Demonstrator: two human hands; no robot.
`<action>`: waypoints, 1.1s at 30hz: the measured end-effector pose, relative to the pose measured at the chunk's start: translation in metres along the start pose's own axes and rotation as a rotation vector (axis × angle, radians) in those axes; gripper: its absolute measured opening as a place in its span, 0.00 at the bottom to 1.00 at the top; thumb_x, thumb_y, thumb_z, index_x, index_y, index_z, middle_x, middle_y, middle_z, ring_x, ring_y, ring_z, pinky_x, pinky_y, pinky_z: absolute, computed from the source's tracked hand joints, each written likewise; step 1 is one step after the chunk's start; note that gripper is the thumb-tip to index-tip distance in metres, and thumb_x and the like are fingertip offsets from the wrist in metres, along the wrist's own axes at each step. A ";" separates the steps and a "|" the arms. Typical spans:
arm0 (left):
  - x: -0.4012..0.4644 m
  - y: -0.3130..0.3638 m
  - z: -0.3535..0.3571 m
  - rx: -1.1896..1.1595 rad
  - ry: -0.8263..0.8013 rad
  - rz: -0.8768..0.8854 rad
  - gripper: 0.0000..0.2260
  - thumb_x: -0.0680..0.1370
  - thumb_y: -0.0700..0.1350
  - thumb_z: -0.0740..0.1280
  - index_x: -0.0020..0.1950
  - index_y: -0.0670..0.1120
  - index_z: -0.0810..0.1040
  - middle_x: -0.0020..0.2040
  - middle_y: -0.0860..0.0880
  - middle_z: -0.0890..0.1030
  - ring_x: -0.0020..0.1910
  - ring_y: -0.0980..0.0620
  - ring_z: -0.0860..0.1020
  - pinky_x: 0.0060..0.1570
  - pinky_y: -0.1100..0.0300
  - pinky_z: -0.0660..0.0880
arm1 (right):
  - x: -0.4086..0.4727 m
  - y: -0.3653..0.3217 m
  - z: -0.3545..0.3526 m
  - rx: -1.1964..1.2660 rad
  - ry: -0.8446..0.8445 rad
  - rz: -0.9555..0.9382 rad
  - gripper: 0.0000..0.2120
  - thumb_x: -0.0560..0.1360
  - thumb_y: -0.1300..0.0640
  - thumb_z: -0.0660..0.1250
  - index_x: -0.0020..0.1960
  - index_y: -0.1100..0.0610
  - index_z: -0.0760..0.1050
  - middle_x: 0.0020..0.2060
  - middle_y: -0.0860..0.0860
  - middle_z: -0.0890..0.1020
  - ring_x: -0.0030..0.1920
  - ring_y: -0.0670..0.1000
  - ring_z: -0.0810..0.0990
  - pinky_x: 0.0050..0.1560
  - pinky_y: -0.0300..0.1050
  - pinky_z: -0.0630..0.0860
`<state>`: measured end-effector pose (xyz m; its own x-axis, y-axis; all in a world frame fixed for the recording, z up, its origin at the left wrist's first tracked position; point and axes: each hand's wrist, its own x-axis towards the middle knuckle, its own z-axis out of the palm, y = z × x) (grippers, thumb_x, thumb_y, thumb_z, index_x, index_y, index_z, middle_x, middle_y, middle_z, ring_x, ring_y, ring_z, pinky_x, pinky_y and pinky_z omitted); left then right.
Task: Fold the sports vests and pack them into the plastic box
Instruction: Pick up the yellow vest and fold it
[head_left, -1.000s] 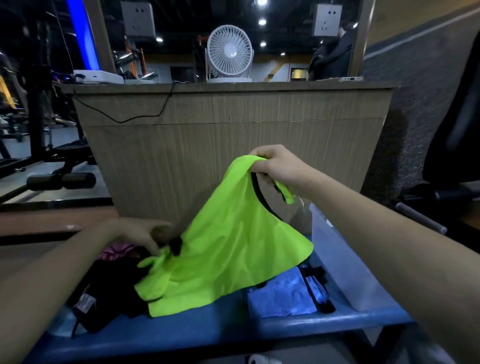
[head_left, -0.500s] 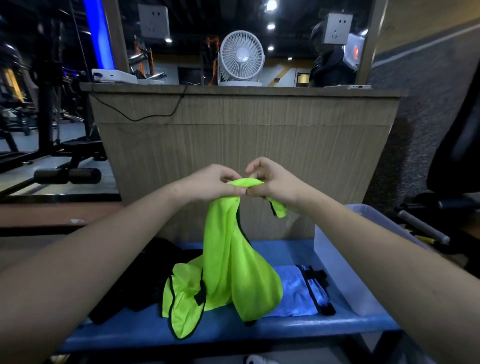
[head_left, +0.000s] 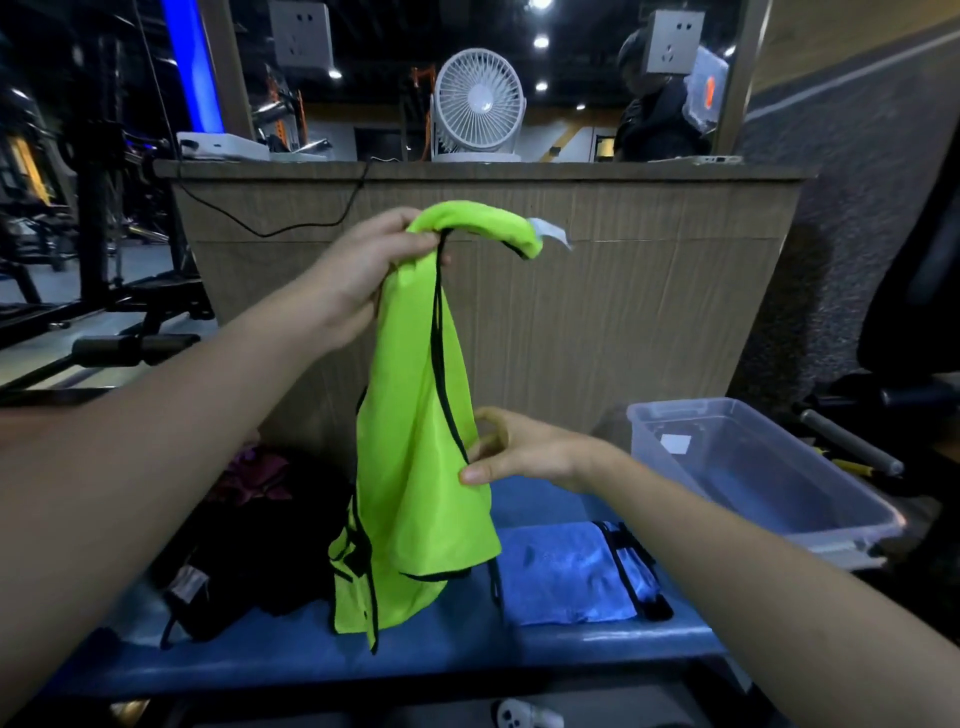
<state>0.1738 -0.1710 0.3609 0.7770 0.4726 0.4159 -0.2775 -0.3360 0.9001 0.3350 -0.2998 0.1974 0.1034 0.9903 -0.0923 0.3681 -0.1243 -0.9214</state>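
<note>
The neon green vest is held up above the blue surface, its shoulder part bunched in the left hand, whose fingers are curled round the fabric. The vest hangs down, its lower hem touching the surface. Its black-trimmed edge is pinched lower down between thumb and fingers of the right hand. A folded blue vest lies flat on the surface to the right, and a heap of dark vests is seen to the left. The clear plastic box stands at the right end, beside the blue vest
</note>
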 end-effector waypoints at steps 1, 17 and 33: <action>0.001 0.002 -0.001 0.000 0.026 0.016 0.06 0.81 0.38 0.63 0.54 0.47 0.77 0.41 0.50 0.83 0.37 0.54 0.78 0.37 0.61 0.76 | 0.001 0.004 0.003 0.000 0.004 0.001 0.46 0.61 0.50 0.81 0.72 0.58 0.64 0.50 0.60 0.84 0.53 0.52 0.82 0.65 0.54 0.75; 0.006 -0.006 -0.082 -0.122 0.371 -0.022 0.26 0.73 0.28 0.65 0.67 0.48 0.77 0.59 0.46 0.80 0.48 0.51 0.83 0.42 0.58 0.80 | -0.039 -0.018 -0.062 -0.275 0.607 -0.044 0.09 0.64 0.51 0.61 0.32 0.56 0.69 0.31 0.50 0.68 0.36 0.50 0.67 0.37 0.45 0.61; -0.004 -0.026 -0.061 -0.078 0.330 -0.022 0.12 0.76 0.32 0.69 0.51 0.49 0.77 0.42 0.52 0.84 0.39 0.57 0.82 0.36 0.65 0.78 | -0.049 -0.083 -0.092 -0.374 0.738 -0.107 0.08 0.73 0.67 0.68 0.44 0.55 0.78 0.35 0.49 0.79 0.35 0.47 0.76 0.35 0.40 0.72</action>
<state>0.1436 -0.1139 0.3437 0.5619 0.7217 0.4042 -0.3146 -0.2655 0.9113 0.3841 -0.3436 0.3129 0.5819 0.7195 0.3792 0.6791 -0.1733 -0.7133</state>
